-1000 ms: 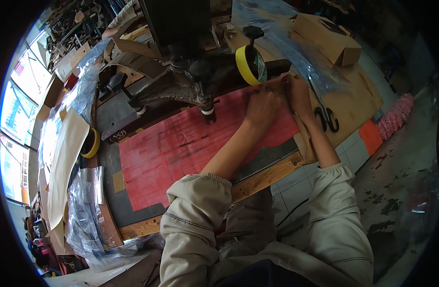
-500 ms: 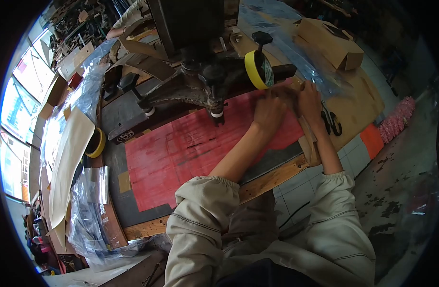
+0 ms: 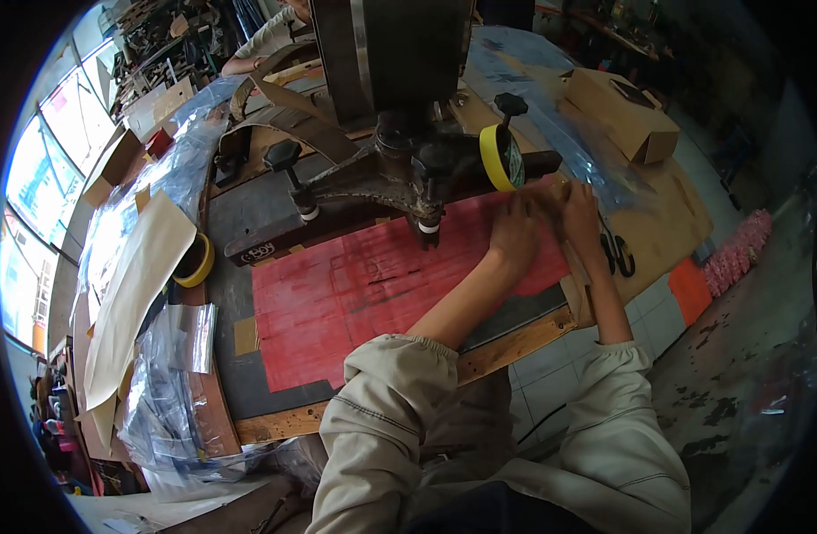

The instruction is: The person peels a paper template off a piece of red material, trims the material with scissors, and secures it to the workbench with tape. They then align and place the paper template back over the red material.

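A red sheet (image 3: 364,276) with dark smudges and creases lies on the dark board (image 3: 235,378) in front of me. At the sheet's far right end, my left hand (image 3: 516,236) rests with its fingers bent and drawn together. My right hand (image 3: 581,216) is closed just to the right, at the board's right edge. Between the two hands is a brownish patch, and what the fingertips pinch there is hidden. A roll of yellow tape (image 3: 492,158) hangs on the black metal clamp frame (image 3: 359,182) just beyond my left hand.
Black-handled scissors (image 3: 618,255) lie right of my right hand. A cardboard box (image 3: 626,116) sits at the back right. Another yellow tape roll (image 3: 195,261), a cream sheet (image 3: 137,294) and clear plastic (image 3: 159,400) are on the left. Another person's arm (image 3: 257,53) shows at the back.
The camera view has shifted, so the whole table appears lower and slightly further right. Both hands stay at the red sheet's right end, with little visible movement relative to it.
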`<state>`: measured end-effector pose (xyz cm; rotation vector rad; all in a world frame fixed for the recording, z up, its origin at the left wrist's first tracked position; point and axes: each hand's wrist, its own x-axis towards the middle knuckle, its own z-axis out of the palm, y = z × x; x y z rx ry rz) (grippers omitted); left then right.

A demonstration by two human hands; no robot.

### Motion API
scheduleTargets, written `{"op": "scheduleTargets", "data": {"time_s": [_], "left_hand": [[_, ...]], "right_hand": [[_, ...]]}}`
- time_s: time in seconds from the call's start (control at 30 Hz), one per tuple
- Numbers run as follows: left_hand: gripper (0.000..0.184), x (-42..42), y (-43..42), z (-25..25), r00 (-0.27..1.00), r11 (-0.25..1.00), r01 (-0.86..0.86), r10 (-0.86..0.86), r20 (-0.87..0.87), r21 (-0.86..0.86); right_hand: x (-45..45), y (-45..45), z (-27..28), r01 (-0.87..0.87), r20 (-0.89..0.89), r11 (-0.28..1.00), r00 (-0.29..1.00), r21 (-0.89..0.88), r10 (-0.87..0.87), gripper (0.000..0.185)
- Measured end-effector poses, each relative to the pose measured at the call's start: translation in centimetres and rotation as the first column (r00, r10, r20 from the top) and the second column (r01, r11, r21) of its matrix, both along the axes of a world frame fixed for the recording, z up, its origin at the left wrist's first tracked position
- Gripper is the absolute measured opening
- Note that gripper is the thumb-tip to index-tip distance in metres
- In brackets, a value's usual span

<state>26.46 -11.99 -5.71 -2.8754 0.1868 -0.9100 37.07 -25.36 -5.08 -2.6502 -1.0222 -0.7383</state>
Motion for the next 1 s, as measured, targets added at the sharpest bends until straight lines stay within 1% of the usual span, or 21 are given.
{"op": "scheduleTargets", "data": {"time_s": [0.07,0.17,0.27,0.37,0.47,0.57,0.6,0.63,0.67,0.77,0.87,0.93,1.0], "left_hand": [[0.035,0.0,-0.2,-0.1,1.000,1.000,-0.012,0.012,0.013,-0.006],[0.035,0.2,-0.5,0.0,0.988,0.994,-0.097,0.101,-0.115,0.043],[0.034,-0.1,-0.3,0.5,0.970,0.997,-0.075,0.081,-0.228,0.035],[0.033,-0.7,-0.1,1.2,0.985,1.000,0.007,-0.008,-0.174,-0.005],[0.031,-1.1,-0.2,1.1,0.987,0.998,0.006,-0.016,-0.159,-0.065],[0.036,-1.3,-0.4,0.6,0.975,0.966,-0.012,-0.046,-0.218,-0.259],[0.038,-1.5,-0.6,-0.2,0.984,0.950,-0.009,-0.046,-0.169,-0.313],[0.039,-1.9,-0.9,-1.2,0.992,0.932,-0.005,-0.041,-0.118,-0.363],[0.040,-2.6,-0.8,-1.9,0.998,0.912,0.002,-0.030,-0.063,-0.410],[0.050,-8.1,0.3,-0.4,0.984,0.937,0.089,-0.134,-0.114,-0.338],[0.063,-15.6,2.7,2.0,0.965,0.950,0.211,-0.240,-0.107,-0.231],[0.083,-21.2,4.3,4.2,0.944,0.929,0.157,-0.241,-0.226,-0.334],[0.094,-26.4,5.9,6.2,0.940,0.926,0.025,-0.150,-0.306,-0.377]], "right_hand": [[-1.3,0.0,0.9,-0.136,0.018,0.991,0.991,-0.012,0.136,0.016],[-1.3,-0.9,0.5,0.136,0.149,0.976,0.982,-0.170,-0.111,0.021],[-2.9,-0.1,2.0,0.271,0.080,0.945,0.962,-0.181,-0.260,0.022],[-2.2,-0.1,1.0,0.353,0.138,0.911,0.934,-0.211,-0.330,0.028],[-1.5,-0.8,-0.1,0.326,0.117,0.944,0.941,-0.051,-0.318,0.021],[-3.3,0.1,2.9,0.178,0.042,0.984,0.983,-0.007,-0.177,0.030],[-2.8,-0.1,2.5,-0.001,-0.006,0.999,1.000,0.052,0.002,0.034],[-1.4,-1.0,1.9,-0.178,-0.044,0.977,0.982,0.119,0.185,0.038],[-0.5,-1.2,1.5,-0.345,-0.070,0.919,0.929,0.191,0.364,0.042],[-2.1,-0.7,2.8,-0.383,-0.170,0.898,0.891,0.218,0.421,0.055],[-1.4,-1.3,2.9,-0.308,-0.520,0.933,0.775,0.186,0.359,0.057],[-0.4,-1.4,3.0,-0.359,-0.552,0.914,0.731,0.188,0.401,0.056],[0.9,-1.9,3.2,-0.407,-0.591,0.895,0.682,0.183,0.431,0.052]]}}
